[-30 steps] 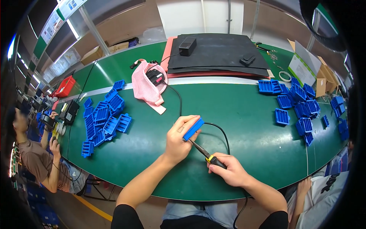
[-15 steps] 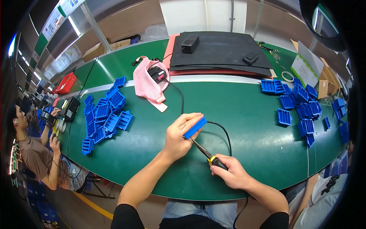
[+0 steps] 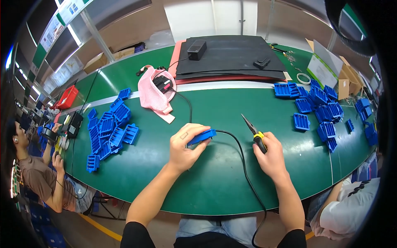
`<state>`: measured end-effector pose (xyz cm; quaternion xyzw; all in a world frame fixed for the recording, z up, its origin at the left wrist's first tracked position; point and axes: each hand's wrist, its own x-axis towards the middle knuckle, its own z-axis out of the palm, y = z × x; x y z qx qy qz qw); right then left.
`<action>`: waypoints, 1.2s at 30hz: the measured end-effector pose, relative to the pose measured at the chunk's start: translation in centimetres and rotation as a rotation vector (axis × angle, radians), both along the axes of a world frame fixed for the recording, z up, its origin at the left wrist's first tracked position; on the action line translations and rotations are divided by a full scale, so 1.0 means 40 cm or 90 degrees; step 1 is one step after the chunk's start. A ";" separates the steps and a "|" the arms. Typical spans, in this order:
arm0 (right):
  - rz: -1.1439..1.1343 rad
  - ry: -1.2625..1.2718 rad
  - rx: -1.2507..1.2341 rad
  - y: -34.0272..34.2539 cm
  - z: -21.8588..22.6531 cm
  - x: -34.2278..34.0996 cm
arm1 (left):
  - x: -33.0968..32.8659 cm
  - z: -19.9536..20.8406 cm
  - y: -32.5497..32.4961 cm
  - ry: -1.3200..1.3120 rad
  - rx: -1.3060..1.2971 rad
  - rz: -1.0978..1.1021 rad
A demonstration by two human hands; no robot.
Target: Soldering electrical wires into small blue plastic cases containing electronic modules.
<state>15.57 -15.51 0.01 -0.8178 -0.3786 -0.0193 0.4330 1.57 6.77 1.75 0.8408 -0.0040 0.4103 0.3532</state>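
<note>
Near the middle of the green table, my left hand [image 3: 182, 149] grips a blue plastic slotted case [image 3: 202, 136] between thumb and fingers; the palm side of the case is hidden. My right hand [image 3: 271, 153] is wrapped round the black and yellow handle of long-nose pliers [image 3: 255, 134], whose tip points up and left, well apart from the case. A black cable [image 3: 242, 165] passes behind the case and bends down between my hands. One heap of similar blue cases [image 3: 106, 125] lies to the left, another pile of blue cases [image 3: 326, 111] to the right.
A pink pouch [image 3: 155, 94] with a black device sits beyond my left hand. Black sheets [image 3: 231, 58] are stacked at the back, bearing a black box [image 3: 197, 50]. Cartons [image 3: 324, 64] stand back right, near a tape roll [image 3: 303, 78]. People sit at both sides, by a red bin [image 3: 68, 97].
The pliers have come away from the case, moving right and up with my right hand. My left hand has shifted slightly left and turned the case flatter.
</note>
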 end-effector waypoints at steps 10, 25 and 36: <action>-0.041 -0.043 -0.066 0.006 -0.044 -0.003 | -0.009 0.010 -0.026 0.014 -0.015 -0.022; 0.388 0.117 0.144 0.031 0.018 -0.073 | -0.015 -0.009 -0.112 0.062 -0.039 -0.206; 0.312 -0.044 0.071 0.024 0.013 -0.070 | -0.024 0.010 -0.080 0.106 0.220 -0.170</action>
